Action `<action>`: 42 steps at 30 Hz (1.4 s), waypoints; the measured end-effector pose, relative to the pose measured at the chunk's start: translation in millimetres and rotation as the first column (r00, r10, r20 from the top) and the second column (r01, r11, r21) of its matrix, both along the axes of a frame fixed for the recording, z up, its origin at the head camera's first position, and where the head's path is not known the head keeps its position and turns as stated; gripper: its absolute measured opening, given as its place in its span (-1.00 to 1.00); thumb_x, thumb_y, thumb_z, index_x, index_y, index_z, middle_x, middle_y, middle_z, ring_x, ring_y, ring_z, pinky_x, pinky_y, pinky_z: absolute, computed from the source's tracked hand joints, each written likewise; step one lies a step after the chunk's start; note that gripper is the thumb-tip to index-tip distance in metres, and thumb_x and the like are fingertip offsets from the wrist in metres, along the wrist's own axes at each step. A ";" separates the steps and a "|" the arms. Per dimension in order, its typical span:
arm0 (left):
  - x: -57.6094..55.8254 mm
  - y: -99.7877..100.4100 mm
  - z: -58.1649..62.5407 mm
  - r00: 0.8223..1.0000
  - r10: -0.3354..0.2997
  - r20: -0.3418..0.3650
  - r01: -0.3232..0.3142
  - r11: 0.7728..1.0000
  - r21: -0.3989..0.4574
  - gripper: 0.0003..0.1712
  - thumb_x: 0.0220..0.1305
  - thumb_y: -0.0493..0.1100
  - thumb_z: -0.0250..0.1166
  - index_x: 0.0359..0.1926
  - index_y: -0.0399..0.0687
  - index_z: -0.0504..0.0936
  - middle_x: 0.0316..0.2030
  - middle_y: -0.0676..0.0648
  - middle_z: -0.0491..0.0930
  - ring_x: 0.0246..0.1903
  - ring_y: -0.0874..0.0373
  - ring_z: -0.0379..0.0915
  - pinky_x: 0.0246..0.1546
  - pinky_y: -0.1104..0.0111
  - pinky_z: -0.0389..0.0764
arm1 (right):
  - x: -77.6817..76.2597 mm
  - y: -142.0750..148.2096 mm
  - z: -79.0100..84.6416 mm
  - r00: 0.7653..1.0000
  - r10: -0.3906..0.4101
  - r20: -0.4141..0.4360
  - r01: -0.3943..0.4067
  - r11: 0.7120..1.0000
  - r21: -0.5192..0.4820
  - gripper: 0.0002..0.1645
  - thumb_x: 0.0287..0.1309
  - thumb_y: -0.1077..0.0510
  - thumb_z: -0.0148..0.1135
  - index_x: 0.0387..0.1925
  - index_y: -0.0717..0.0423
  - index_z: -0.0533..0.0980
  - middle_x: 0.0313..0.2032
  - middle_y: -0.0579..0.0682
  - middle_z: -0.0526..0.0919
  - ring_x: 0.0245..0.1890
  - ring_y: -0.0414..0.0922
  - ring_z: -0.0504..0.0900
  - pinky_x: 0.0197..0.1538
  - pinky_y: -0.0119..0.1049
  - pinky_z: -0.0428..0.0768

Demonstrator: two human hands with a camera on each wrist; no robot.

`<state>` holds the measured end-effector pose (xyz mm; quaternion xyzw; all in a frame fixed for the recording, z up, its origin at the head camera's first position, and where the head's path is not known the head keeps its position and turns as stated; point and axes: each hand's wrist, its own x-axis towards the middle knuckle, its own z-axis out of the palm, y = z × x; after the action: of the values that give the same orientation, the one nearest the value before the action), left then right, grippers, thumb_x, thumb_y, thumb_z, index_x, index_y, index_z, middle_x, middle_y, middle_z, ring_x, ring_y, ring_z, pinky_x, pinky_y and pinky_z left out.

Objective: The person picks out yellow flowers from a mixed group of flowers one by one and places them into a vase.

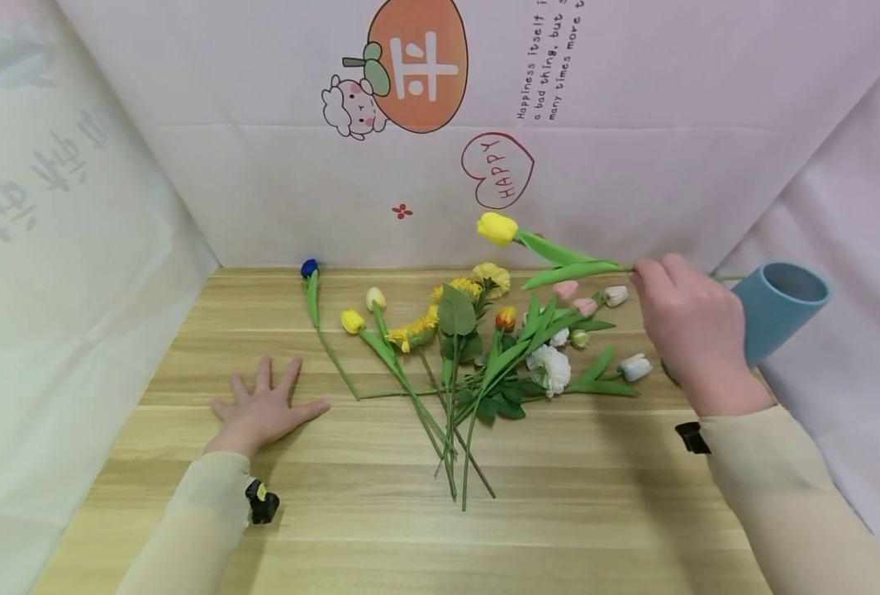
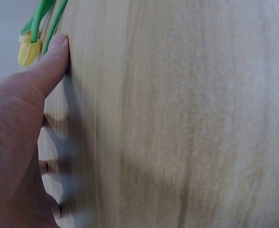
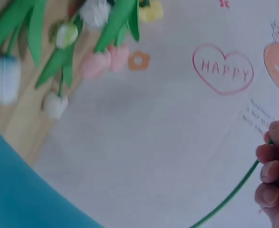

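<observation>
A yellow tulip is held up by my right hand, which grips its green stem. In the right wrist view, curled fingers pinch that stem, and its thin end trails down and to the left. Just right of this hand in the head view stands a blue vase, tilted in that view and partly hidden behind the hand. My left hand rests on the wooden table with its fingers spread. Nearest its thumb in the left wrist view is a yellow tulip head.
Loose artificial flowers lie mid-table: a blue tulip, another yellow tulip, a white bloom, an orange tulip and a pale tulip. Their stems cross toward the front. A printed cloth hangs behind the table.
</observation>
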<state>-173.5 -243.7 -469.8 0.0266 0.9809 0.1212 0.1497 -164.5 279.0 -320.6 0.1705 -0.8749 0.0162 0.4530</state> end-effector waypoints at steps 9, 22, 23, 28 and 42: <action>0.3 -2.2 -2.1 1.000 0.005 0.007 -0.005 1.000 -0.003 0.22 0.05 0.68 -0.09 0.52 0.17 -0.25 0.43 -0.45 -0.44 0.18 -0.72 -0.67 -0.20 -0.69 -0.41 | -7.9 22.9 15.0 0.991 -0.083 -0.102 0.075 0.994 -0.074 -0.64 0.44 0.08 0.01 -0.25 0.30 0.58 -0.41 0.24 0.65 -0.58 0.23 0.54 -0.67 0.14 0.43; 1.2 0.0 1.1 1.000 -0.002 0.016 0.002 1.000 -0.005 0.21 0.07 0.68 -0.11 0.53 0.15 -0.25 0.43 -0.45 -0.45 0.17 -0.73 -0.66 -0.20 -0.69 -0.40 | -5.7 72.7 18.3 0.931 -0.250 0.266 0.308 0.929 -0.204 -0.67 0.41 0.17 -0.02 -0.13 0.42 0.52 -0.27 0.46 0.56 -0.30 0.43 0.47 -0.37 0.34 0.39; 1.2 0.5 1.6 1.000 -0.004 0.015 0.004 1.000 -0.004 0.21 0.07 0.68 -0.11 0.53 0.14 -0.24 0.43 -0.45 -0.45 0.17 -0.73 -0.66 -0.20 -0.69 -0.40 | -5.2 75.5 18.0 0.917 -0.269 0.295 0.336 0.919 -0.207 -0.66 0.41 0.17 -0.03 -0.13 0.42 0.51 -0.26 0.47 0.55 -0.29 0.43 0.46 -0.36 0.34 0.38; 0.7 1.9 2.2 1.000 -0.010 0.011 0.011 1.000 -0.015 0.20 0.08 0.67 -0.12 0.53 0.13 -0.23 0.43 -0.46 -0.45 0.17 -0.74 -0.64 -0.18 -0.69 -0.39 | -2.0 87.3 11.2 0.914 -0.314 0.257 0.377 0.891 -0.254 -0.64 0.37 0.20 -0.03 -0.24 0.50 0.53 -0.32 0.47 0.54 -0.27 0.41 0.39 -0.18 0.33 0.36; 0.0 1.6 0.8 1.000 -0.027 0.009 0.027 0.999 -0.036 0.18 0.11 0.66 -0.14 0.52 0.12 -0.24 0.43 -0.45 -0.46 0.17 -0.74 -0.64 -0.18 -0.68 -0.40 | 8.6 89.1 -10.7 0.925 -0.378 0.030 0.368 0.876 -0.313 -0.50 0.39 0.10 -0.08 -0.32 0.52 0.56 -0.38 0.44 0.48 -0.28 0.43 0.35 -0.03 0.30 0.29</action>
<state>-173.5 -242.1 -469.0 0.0368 0.9818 0.1018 0.1558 -155.9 368.0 -331.3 -0.0749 -0.8701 0.0642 0.4828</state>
